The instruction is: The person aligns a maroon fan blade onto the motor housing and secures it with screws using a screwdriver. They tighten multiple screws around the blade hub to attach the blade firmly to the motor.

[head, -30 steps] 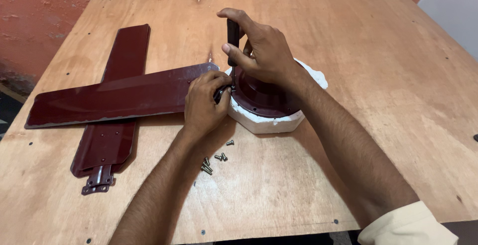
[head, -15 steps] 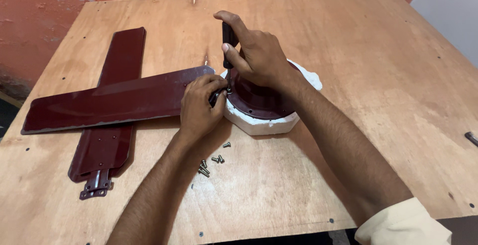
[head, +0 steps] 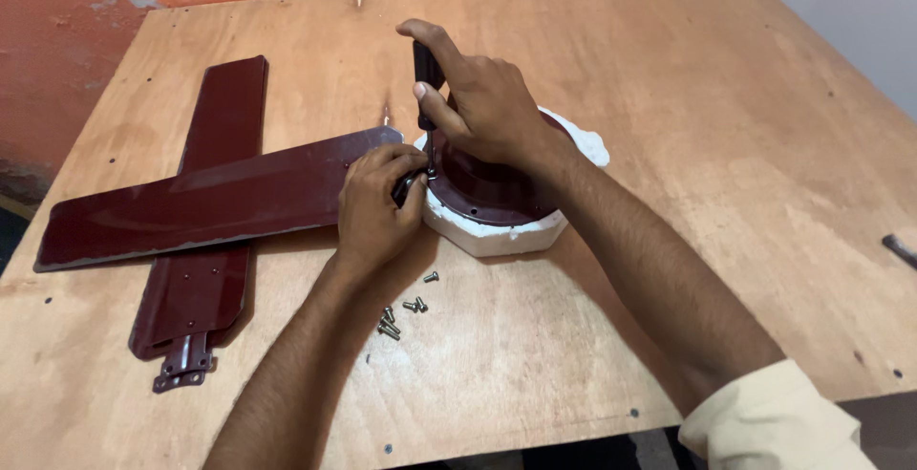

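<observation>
Gripping the black handle of a screwdriver, the right hand is closed firmly around the tool and holds it upright, tip down at the edge of the dark maroon round fan motor housing. That housing sits under the right wrist, nested in a white foam block whose rim shows on both sides of the forearm. The left hand is just below and beside the right hand, fingers pinched narrow around the bracket end of a long dark maroon metal fan blade, pressing it against the housing right where the screwdriver tip meets it. From the left hand the blade stretches away to the left. A second dark maroon fan blade lies crosswise under the first one, well to the left of the left hand, its metal bracket pointing toward the near edge. Several small silver screws lie loose just beside the left forearm, near the wrist. All of it rests on a bare plywood tabletop. A small dark object, too small to make out, lies far to the right of the right arm.
</observation>
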